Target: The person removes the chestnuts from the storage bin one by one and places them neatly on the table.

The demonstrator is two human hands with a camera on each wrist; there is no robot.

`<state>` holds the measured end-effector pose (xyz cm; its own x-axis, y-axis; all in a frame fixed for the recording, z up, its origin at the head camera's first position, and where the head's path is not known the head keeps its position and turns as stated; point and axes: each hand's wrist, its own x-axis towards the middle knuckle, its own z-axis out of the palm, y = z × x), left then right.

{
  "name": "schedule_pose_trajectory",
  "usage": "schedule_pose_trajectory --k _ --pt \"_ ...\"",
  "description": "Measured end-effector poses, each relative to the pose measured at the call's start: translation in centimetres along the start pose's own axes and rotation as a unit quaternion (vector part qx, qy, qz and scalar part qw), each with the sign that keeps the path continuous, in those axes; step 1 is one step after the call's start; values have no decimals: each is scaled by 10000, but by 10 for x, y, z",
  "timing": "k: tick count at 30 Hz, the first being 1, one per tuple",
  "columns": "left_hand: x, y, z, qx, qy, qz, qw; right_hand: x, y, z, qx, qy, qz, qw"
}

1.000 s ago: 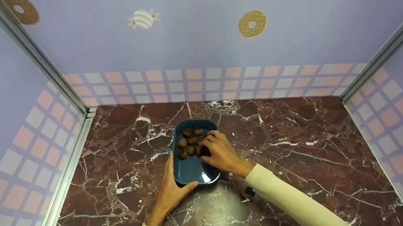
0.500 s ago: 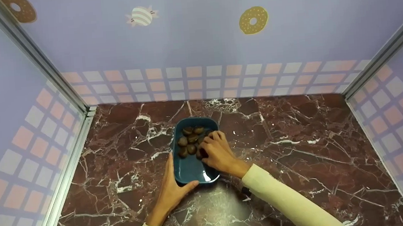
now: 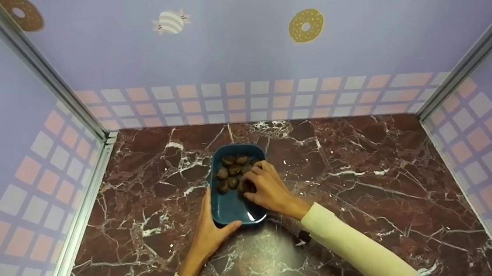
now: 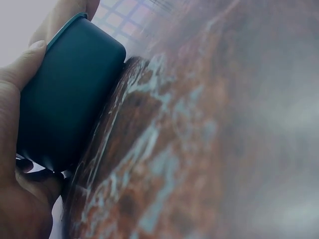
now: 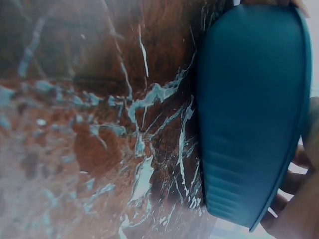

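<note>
Slightly left of centre on the marbled surface (image 3: 361,155), well apart from its left and right edges and nearer its far edge than the sleeves: one teal dish (image 3: 229,208), oblong with rounded corners, long sides running from near to far, base resting flat. Contents: several brown, chestnut-like pieces (image 3: 234,169), loosely in rows at the dish's far part; those toward its right side partly hidden.

Left hand (image 3: 212,235): spread round the dish's near left corner, thumb on the near rim, fingers along the left side, gripping it.

Right hand (image 3: 272,188): reaching over the dish's right rim, fingers bent downward among the pieces, thumb slightly apart; whether a piece is pinched, cannot tell.

Also listed: two cream sleeves (image 3: 355,243), entering from the near side; lilac back wall (image 3: 239,46) along the surface's far edge, with pink-and-white checks at its foot.
</note>
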<state>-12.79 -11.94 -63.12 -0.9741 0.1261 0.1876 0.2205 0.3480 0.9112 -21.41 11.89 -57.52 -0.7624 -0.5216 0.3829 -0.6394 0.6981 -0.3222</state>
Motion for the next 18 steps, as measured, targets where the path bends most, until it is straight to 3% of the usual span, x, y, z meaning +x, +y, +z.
schedule_pose_trajectory --k 8,18 --pt "0 0 0 -65 -27 -49 10000 -16 1 -15 723 416 98 9965" --pt "-2 2 -1 -11 -72 -150 9999 -36 15 -33 945 766 134 9925"
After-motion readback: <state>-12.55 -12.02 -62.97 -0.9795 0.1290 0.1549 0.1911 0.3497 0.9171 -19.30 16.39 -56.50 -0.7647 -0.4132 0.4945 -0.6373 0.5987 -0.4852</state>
